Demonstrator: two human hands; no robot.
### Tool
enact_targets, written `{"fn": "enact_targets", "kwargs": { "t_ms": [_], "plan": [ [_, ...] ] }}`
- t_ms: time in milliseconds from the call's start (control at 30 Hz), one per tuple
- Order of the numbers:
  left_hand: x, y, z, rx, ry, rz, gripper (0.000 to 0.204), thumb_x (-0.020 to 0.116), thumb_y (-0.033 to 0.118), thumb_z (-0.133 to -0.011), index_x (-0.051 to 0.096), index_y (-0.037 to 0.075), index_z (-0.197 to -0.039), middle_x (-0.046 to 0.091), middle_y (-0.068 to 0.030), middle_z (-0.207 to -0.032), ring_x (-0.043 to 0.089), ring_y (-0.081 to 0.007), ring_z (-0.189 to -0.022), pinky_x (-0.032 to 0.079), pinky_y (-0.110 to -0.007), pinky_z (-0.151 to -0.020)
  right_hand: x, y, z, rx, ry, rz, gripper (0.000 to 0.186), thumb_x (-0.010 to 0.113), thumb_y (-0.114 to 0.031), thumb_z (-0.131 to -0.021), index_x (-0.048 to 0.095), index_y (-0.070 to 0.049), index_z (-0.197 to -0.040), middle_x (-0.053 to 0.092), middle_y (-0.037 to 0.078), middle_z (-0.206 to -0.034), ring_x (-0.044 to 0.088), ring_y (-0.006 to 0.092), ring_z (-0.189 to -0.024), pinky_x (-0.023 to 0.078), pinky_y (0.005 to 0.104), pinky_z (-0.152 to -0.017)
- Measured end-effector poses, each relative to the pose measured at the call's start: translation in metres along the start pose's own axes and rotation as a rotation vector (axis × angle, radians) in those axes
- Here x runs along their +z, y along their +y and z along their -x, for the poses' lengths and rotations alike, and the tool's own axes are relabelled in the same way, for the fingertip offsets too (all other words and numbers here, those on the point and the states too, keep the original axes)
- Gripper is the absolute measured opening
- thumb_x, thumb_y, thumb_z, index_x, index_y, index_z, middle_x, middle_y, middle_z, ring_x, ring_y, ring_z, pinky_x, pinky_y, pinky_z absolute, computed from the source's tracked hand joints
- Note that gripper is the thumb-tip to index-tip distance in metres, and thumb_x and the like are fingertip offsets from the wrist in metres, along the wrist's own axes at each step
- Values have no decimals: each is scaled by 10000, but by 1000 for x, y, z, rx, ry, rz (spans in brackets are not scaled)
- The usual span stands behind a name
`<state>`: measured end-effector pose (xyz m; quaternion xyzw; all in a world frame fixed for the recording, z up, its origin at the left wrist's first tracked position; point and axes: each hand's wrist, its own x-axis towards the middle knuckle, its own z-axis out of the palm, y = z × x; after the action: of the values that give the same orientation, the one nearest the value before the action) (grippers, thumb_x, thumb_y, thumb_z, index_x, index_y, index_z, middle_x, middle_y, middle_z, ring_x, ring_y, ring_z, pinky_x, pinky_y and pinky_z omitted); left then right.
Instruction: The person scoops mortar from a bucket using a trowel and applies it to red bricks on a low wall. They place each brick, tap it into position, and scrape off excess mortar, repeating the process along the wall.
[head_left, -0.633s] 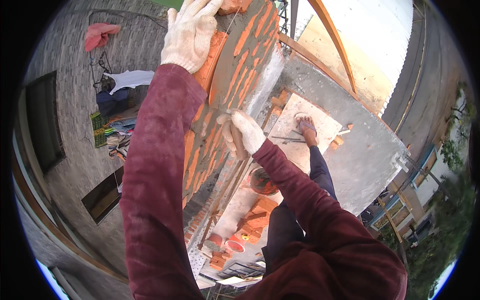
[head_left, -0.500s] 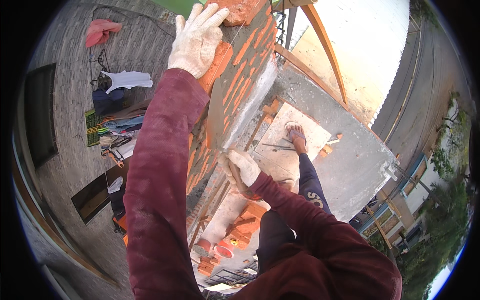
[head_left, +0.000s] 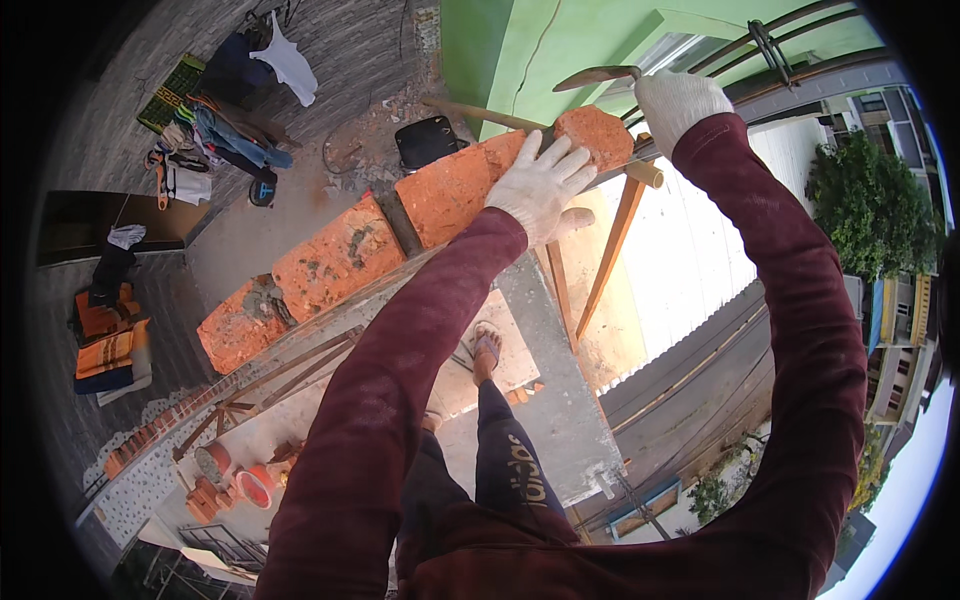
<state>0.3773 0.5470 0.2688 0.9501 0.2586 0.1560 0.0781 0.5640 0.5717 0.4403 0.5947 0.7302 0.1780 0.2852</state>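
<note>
A row of orange bricks [head_left: 340, 252] tops the wall, running from lower left to upper middle. My left hand [head_left: 540, 190], in a white knitted glove, lies on a brick [head_left: 440, 195] near the row's far end, fingers spread and thumb over the near side. Beyond its fingertips sits the end brick [head_left: 594, 138]. Farther right, my gloved right hand [head_left: 682, 106] is closed round a trowel, its handle hidden in the fist. The trowel's blade [head_left: 594, 77] points left, above the end brick. A grey joint [head_left: 398, 222] separates two bricks.
A wooden pole [head_left: 480, 113] and a black container [head_left: 428, 143] lie behind the wall. Below me are a concrete ledge [head_left: 575, 440] and a board [head_left: 512, 345] under my foot. Red buckets [head_left: 256, 485] stand lower left. A green wall [head_left: 540, 60] rises ahead.
My right hand has swung the trowel from low beside the wall's face to up past the row's far end. My left hand still rests on the bricks. The view has turned.
</note>
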Motion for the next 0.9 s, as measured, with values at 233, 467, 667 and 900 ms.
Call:
{"fn": "enact_targets", "kwargs": {
  "t_ms": [233,467,667,900],
  "plan": [
    [6,-3,4,-27,76,10,679,559,585,-979,521,122,-1474,485,-63,-1494,363,-276,-1459,223,-544,-1233,-20,-54,-93,-213,-209,15,171,673,-68,-853,796,-57,-973,767,185,-974,750,336,-944,603,431,-803],
    [-10,29,46,-117,278,195,536,612,562,-949,644,110,-1235,588,-30,-1157,472,-218,-1263,306,-545,-1119,-104,-67,-35,-453,-74,-130,290,590,-34,-852,652,1,-1133,688,232,-911,695,408,-930,558,461,-810],
    [13,162,336,-578,-328,1414,426,630,405,-974,729,78,-1228,720,-157,-1198,659,-350,-1154,501,-433,-969,-178,-129,142,-308,-316,-881,547,541,105,-839,539,85,-1385,657,283,-1197,703,352,-1138,557,388,-945],
    [176,186,728,-1977,-106,915,352,692,353,-900,768,26,-1006,761,-148,-955,723,-293,-924,552,-411,-850,1,-492,168,-985,-438,-533,271,655,-164,-892,581,-71,-1136,678,185,-955,708,397,-841,572,496,-727]
  ]
}}
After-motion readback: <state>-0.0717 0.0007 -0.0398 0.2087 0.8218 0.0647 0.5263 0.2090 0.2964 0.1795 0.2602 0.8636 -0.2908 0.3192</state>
